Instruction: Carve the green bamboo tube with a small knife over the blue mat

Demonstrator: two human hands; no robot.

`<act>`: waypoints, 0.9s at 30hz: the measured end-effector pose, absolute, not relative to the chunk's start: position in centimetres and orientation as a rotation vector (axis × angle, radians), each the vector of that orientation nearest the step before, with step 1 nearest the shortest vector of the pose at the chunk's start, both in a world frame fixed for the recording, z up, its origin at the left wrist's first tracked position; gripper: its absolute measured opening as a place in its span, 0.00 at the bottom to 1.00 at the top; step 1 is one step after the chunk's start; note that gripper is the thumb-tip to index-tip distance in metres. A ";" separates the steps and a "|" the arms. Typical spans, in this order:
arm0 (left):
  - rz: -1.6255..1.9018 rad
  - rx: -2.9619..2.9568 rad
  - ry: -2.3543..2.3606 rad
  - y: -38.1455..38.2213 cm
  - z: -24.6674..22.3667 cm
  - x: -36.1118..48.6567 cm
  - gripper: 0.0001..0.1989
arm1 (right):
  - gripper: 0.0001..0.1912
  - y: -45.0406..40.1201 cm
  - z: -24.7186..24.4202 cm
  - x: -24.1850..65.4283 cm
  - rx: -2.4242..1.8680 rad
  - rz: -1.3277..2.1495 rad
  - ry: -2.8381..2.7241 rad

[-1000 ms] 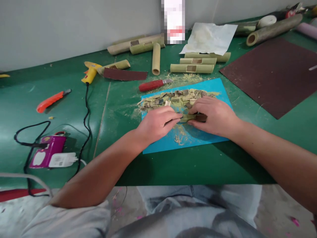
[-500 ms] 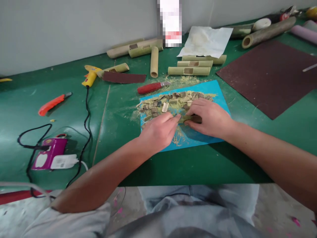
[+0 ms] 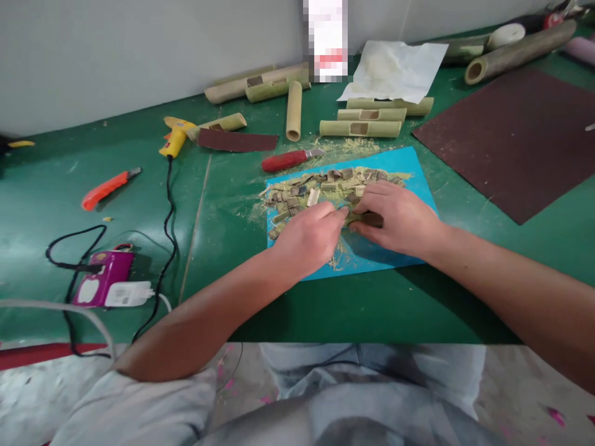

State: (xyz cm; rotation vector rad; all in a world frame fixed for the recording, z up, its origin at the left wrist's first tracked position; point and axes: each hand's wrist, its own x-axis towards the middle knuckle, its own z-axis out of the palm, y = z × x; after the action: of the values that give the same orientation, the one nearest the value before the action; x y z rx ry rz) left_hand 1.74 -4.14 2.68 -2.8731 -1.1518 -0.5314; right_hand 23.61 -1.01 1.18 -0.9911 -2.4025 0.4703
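My right hand [image 3: 397, 214] grips a short greenish bamboo piece [image 3: 369, 218] over the blue sheet [image 3: 385, 248], with fingers and thumb closed round its right part. At the left end of that piece, my left hand [image 3: 311, 235] is closed in a pinch. Whatever lies between the left fingertips is too small and covered to make out. Behind both hands, many small bamboo chips [image 3: 313, 197] and pale shavings lie on the blue sheet. A red-handled knife [image 3: 286, 161] rests just beyond the sheet's back edge.
Notched bamboo tubes [image 3: 360, 129] and a white paper [image 3: 395, 68] lie at the back. Dark brown sandpaper [image 3: 515, 142] covers the right side. On the left are a yellow glue gun [image 3: 174, 137], an orange cutter [image 3: 106, 189] and a purple power box [image 3: 109, 272] with cords.
My left hand has shifted slightly right, nearer my right hand, covering more of the bamboo piece. My right hand keeps its hold. The camera view has shifted a little.
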 end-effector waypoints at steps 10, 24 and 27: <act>-0.440 -2.821 -1.187 -4.3 2.7 1.9 0.19 | 0.07 -0.9 1.2 23.6 -0.972 0.463 -2.405; -0.551 -2.836 -1.237 -4.2 2.1 1.5 0.18 | 0.07 -1.0 1.4 23.6 -0.989 0.460 -2.419; -0.579 -2.863 -1.275 -4.1 2.0 1.5 0.18 | 0.06 -1.0 1.4 23.5 -1.005 0.438 -2.416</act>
State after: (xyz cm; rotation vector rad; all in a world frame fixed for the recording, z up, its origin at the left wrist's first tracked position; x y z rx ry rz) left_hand 1.53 -4.08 2.01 -2.8627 -1.2752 -0.5787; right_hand 23.53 -1.03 1.39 -1.0053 -2.4163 0.4377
